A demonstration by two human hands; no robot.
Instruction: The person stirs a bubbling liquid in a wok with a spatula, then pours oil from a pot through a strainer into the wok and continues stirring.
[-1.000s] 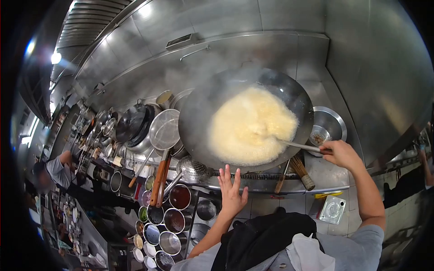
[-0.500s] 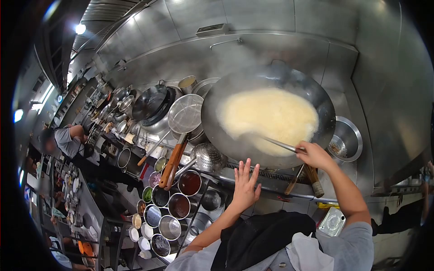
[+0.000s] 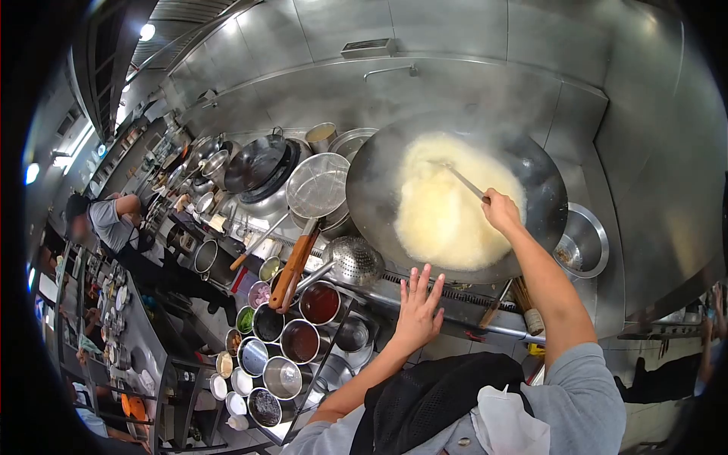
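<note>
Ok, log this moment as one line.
right hand: grips ladle handle, in foaming wok | left hand: open, fingers spread, holding nothing | sauce pots: beside it

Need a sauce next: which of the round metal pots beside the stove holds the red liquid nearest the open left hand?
The seasoning pot right under the perforated ladle, closest to the left hand.

We stand before a stainless steel wall (image 3: 470, 83) under a ventilation hood (image 3: 182, 10). Ceiling lights (image 3: 147, 32) glow at left, above a long kitchen aisle with shelving (image 3: 114, 334).

No legible text or labels.
</note>
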